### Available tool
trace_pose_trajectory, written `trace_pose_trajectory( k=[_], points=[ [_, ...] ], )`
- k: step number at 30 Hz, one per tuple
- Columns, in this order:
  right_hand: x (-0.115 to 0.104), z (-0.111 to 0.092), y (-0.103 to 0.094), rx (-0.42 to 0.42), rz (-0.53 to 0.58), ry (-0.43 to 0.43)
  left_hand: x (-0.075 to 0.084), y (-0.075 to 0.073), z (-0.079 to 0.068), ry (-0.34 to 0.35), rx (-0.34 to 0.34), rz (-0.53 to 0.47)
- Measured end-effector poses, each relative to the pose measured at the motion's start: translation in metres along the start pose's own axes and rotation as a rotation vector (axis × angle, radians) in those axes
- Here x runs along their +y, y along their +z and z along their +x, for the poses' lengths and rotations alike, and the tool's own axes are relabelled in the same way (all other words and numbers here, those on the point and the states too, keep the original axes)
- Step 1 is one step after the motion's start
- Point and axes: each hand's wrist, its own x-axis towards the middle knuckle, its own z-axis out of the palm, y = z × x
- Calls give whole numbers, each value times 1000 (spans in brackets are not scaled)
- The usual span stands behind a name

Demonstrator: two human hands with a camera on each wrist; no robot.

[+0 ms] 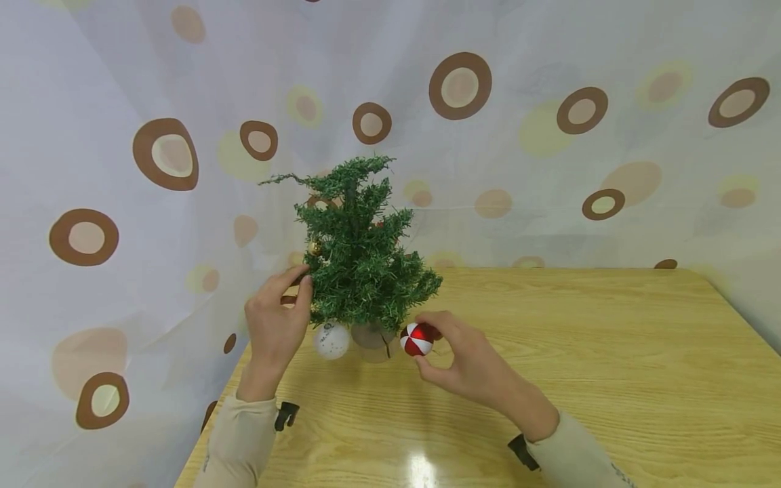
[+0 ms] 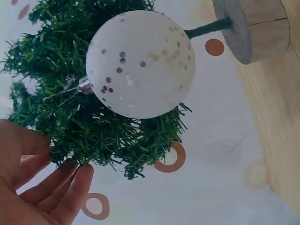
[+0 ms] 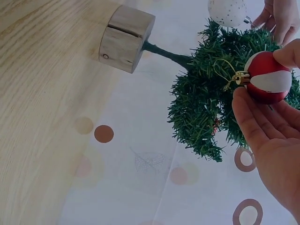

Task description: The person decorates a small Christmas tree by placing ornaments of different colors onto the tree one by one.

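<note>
A small artificial Christmas tree [image 1: 360, 257] with green branches stands on a round wooden base [image 3: 124, 40]. My left hand [image 1: 277, 325] is at the tree's left side, its thumb and fingertips pinching the tip of a branch [image 2: 70, 145]. Just below hangs a white ball ornament [image 2: 140, 65] with shiny dots and a silver cap. Right of the base, my right hand [image 1: 470, 359] holds a red and white ball ornament [image 1: 417, 339] between thumb and fingers. Its gold cap [image 3: 241, 78] carries a thin loop that hangs free in the right wrist view.
A small gold ball [image 1: 314, 248] sits in the tree's left branches. Something red shows among the foliage on the right, mostly hidden. The wooden table [image 1: 586, 352] extends to the right, and a patterned curtain [image 1: 525, 163] hangs behind and to the left.
</note>
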Motion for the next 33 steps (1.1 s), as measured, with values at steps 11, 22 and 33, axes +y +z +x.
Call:
trace_pose_trajectory(
  k=[11,22,33],
  points=[
    [0,2,-5,72,30,-18,15,-2,-3,19,39,41],
    [-5,10,-12,169,170,42,54,9,-11,205,92,-41],
    [-12,13,-20,219,217,91,71,20,-25,345,-423,-142]
  ],
)
